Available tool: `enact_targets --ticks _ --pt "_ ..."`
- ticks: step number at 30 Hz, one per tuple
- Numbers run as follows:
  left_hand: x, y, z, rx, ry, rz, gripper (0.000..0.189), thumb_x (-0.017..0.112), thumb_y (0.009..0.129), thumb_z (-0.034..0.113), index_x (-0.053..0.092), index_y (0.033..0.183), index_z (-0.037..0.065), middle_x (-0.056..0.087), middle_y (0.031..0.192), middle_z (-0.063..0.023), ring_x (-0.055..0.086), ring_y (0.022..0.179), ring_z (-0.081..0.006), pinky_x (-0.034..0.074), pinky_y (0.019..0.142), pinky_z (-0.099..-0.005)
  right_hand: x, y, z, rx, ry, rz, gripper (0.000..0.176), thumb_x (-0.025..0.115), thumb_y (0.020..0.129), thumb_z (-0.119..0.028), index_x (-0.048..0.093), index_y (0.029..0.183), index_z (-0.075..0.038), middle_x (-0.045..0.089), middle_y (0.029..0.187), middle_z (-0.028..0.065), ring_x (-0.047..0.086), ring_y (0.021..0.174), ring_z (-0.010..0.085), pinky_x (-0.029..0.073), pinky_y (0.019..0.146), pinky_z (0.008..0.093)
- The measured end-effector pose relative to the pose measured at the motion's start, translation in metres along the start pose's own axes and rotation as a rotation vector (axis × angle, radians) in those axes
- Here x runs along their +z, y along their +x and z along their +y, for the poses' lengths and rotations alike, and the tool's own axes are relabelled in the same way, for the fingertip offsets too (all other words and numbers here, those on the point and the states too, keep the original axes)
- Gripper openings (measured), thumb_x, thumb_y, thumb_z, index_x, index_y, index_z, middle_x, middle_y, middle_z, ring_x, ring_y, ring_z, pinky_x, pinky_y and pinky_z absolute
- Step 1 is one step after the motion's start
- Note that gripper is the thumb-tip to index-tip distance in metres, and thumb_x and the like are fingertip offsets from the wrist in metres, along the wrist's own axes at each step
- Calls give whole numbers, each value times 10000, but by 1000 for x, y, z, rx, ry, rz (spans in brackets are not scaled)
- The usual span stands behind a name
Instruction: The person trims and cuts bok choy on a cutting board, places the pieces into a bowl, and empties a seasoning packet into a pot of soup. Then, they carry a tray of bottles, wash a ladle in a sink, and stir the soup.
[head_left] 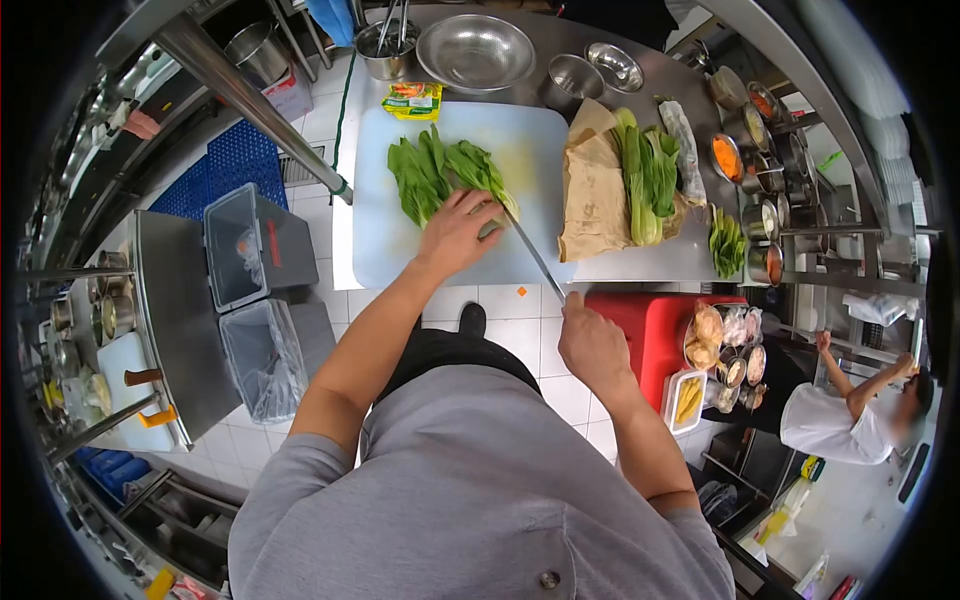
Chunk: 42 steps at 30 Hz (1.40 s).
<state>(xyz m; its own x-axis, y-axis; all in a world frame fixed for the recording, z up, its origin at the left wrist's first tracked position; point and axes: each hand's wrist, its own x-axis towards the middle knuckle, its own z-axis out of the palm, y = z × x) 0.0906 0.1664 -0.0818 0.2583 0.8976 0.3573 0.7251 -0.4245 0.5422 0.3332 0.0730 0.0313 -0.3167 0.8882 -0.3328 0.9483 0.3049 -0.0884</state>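
Note:
Leafy greens with pale stems [420,175] lie on a white cutting board [380,255]. My left hand [462,232] presses down on their stem end, its fingers bent over the stalks. Closed around the handle of a long kitchen knife [537,257] is my right hand [593,345], just off the board's front edge. The blade slants up and left, its tip beside the stems near my left fingertips. Whether the edge touches a stalk is hard to see. A yellow packet [413,101] sits at the board's back left corner.
Right of the board, more greens [648,185] rest on brown paper [593,195]. Metal bowls [475,52] stand along the back. A red surface [625,320] with food containers is at right front. Plastic bins [258,360] are on the left. Another person [840,425] works far right.

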Motion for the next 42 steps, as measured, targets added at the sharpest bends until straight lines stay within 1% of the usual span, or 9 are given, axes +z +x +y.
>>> enact_targets --ticks 16,19,21,26,28,29,31,34,42 --pt "3 5 -5 -44 -77 -12 248 717 832 201 674 1059 111 605 1127 -66 570 1061 -309 494 939 -411 50 41 22 -34 87 -51 244 482 920 -92 534 1092 73 680 760 254 700 675 393 573 620 497" --pt "-4 3 -4 -63 -101 -50 232 710 842 199 678 1052 106 611 1141 -67 563 1096 -310 482 962 -415 69 53 44 -131 184 32 249 454 992 -167 541 1072 52 666 717 209 673 564 311 542 521 445" --pt "-7 -2 -5 -18 -73 -57 229 705 848 198 676 1052 99 611 1154 -70 556 1117 -316 474 976 -422 33 52 56 208 1096 -542 268 451 1030 -240 535 1015 14 613 669 133 572 467 192 464 431 360" --pt "-25 -21 18 49 45 3 197 706 843 182 690 1006 73 623 1155 -85 532 1179 -329 449 1013 -443 -1 9 67 189 890 -517 253 490 1022 -260 534 938 -25 572 643 93 501 446 157 421 427 327" --pt "-27 -26 34 -455 -65 257 421 717 851 261 625 1166 -2 589 1198 -178 504 1184 -395 421 1016 -489 -8 -7 69 143 735 -310 231 505 1004 -243 538 969 -17 628 668 152 596 504 281 476 507 437" --pt "-28 -25 38 -452 -59 262 421 717 851 261 625 1166 -2 589 1198 -178 504 1184 -395 421 1016 -489 -3 -7 71 136 738 -306 231 505 1004 -243 538 969 -17 628 668 152 596 504 281 476 507 437" --pt "-27 -22 49 -954 23 253 831 749 819 400 411 1381 -111 512 1254 -293 484 1169 -452 426 987 -504 17 -4 69 30 450 94 205 487 979 -188 534 1013 8 660 718 237 655 640 421 507 634 539" --pt "2 -16 39 -973 101 209 1179 737 763 583 162 1483 -152 441 1292 -353 460 1183 -462 433 979 -495 22 16 56 106 282 47 203 458 951 -133 525 1043 35 663 769 295 661 737 480 510 698 582" --pt "38 46 58 -1127 240 9 1246 620 761 712 67 1536 -92 277 1457 -391 334 1304 -478 254 1074 -621 39 4 17 -98 159 -79 355 509 862 -81 517 1176 84 684 778 250 702 686 396 569 590 490"
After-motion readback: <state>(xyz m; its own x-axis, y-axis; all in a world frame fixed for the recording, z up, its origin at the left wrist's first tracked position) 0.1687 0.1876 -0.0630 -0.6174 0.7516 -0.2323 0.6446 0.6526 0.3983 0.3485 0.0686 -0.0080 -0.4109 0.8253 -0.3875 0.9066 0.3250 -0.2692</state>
